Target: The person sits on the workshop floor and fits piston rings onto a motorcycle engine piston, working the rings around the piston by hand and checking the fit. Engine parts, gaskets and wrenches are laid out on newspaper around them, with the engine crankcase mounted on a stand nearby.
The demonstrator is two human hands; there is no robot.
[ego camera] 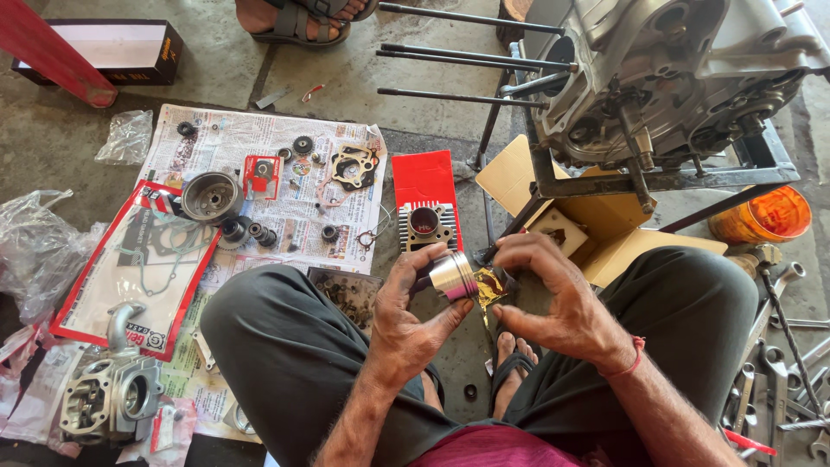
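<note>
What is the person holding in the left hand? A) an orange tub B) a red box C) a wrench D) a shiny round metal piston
D: the left hand wraps around a shiny silver piston, while the right hand pinches a gold wrapper beside it.

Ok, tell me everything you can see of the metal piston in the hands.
The piston is a short, shiny silver cylinder with fine grooves round it, lying on its side above the lap. The left hand has it in a finger grip; the right hand touches crinkled gold foil at its end. Its far face is hidden.
</note>
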